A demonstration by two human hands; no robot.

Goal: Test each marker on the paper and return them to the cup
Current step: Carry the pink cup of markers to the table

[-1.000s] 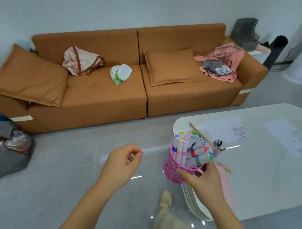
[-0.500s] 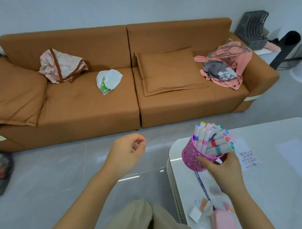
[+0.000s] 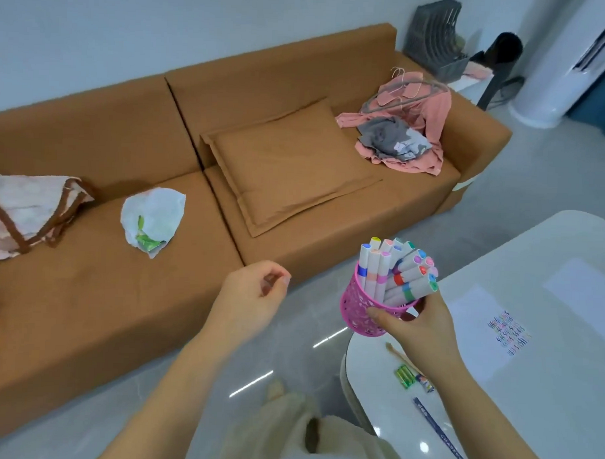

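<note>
My right hand grips a pink perforated cup from below and holds it in the air, tilted, just off the left end of the white table. The cup is full of several white markers with coloured caps. A sheet of paper with rows of coloured test strokes lies on the table to the right of the cup. My left hand hovers to the left of the cup over the floor, fingers loosely curled, holding nothing.
A brown sofa fills the background, with a cushion, pink and grey clothes, a white bag and a patterned bag. Green batteries, a dark pen and a wooden stick lie on the table.
The view has swung to the right and closer to the table. My right hand still carries the cup, now nearer the paper. My left hand keeps its loose curl beside it.
</note>
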